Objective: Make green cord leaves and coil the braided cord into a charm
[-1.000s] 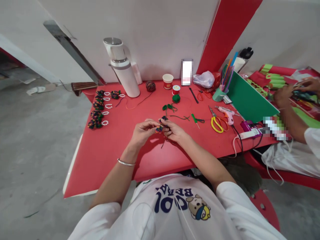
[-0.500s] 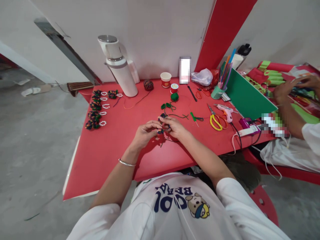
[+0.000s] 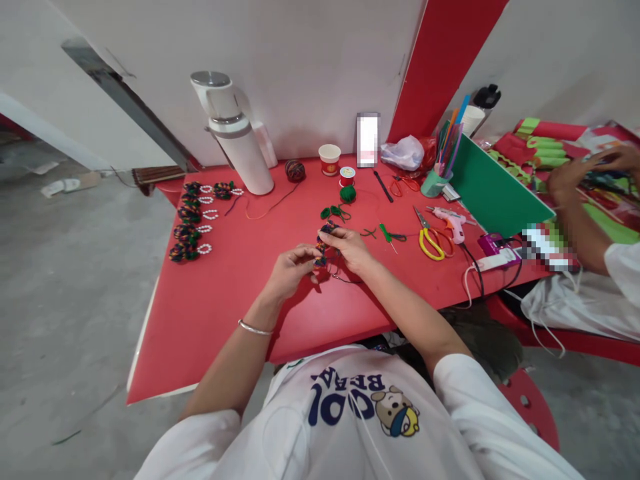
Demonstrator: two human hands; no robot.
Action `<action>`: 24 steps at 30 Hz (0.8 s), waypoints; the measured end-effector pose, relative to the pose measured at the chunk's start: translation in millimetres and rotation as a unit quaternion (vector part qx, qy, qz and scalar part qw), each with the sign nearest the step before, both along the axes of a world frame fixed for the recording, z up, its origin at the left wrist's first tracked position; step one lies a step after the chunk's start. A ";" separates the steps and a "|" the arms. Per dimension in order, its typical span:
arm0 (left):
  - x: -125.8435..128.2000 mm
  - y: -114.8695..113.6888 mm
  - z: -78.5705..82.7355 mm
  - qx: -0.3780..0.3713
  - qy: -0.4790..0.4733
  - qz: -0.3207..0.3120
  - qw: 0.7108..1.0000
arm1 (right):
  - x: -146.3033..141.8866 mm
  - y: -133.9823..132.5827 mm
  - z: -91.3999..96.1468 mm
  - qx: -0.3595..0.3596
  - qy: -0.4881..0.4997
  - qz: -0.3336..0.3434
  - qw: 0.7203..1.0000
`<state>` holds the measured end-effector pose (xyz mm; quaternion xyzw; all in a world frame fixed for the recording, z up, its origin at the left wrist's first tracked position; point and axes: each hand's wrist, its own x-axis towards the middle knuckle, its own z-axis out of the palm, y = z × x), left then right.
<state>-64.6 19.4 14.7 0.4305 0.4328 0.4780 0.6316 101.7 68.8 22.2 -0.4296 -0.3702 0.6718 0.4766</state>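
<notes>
Between my two hands is a small crocheted piece (image 3: 321, 248) of dark multicoloured yarn. The fingertips of my left hand (image 3: 295, 267) pinch its lower end. My right hand (image 3: 349, 245) grips its upper end, with thumb and fingers closed on it. A thin dark strand (image 3: 345, 279) trails on the table below my right hand. Just beyond my hands lie green crocheted leaf shapes (image 3: 335, 212), a green yarn ball (image 3: 348, 194) and a red thread spool (image 3: 347, 176). A multicoloured yarn ball (image 3: 295, 171) rests farther back with its strand running left.
On the red table (image 3: 225, 320), several yarn pieces with white bead loops (image 3: 190, 213) line the left side. A white thermos (image 3: 240, 147) and a paper cup (image 3: 329, 160) stand behind. Yellow-handled scissors (image 3: 429, 243) and a pink glue gun (image 3: 453, 223) lie right, near another person's arm (image 3: 580, 213).
The yarn piece has turned and is stretched more upright between my hands, where it was curved before. My right fingers have shifted slightly on its upper end.
</notes>
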 end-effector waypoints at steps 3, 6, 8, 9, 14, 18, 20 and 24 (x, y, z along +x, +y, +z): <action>1.7 1.6 -2.3 -0.036 -0.014 0.003 0.999 | 1.6 5.3 1.2 0.030 -0.003 -0.013 0.999; 3.5 2.2 -3.5 -0.054 -0.017 0.008 0.998 | 4.9 14.0 8.1 0.048 -0.016 -0.029 0.998; 4.5 2.6 -4.6 -0.067 -0.019 0.008 0.998 | 8.0 20.1 14.7 0.067 -0.026 -0.039 0.997; 5.1 2.8 -5.3 -0.073 -0.020 0.006 0.997 | 9.9 22.9 18.3 0.079 -0.030 -0.044 0.995; 9.7 3.6 -9.1 -0.100 -0.024 0.008 0.995 | 18.4 29.0 37.0 0.132 -0.063 -0.037 0.989; 13.3 3.2 -9.0 -0.101 -0.026 0.011 0.994 | 19.3 24.2 52.6 0.192 -0.104 0.017 0.976; 13.7 3.6 -9.0 -0.100 -0.024 0.013 0.995 | 18.2 19.1 60.8 0.214 -0.120 0.047 0.968; 11.9 6.8 -13.3 -0.100 -0.039 0.037 0.994 | 17.3 3.3 74.9 0.273 -0.164 0.114 0.941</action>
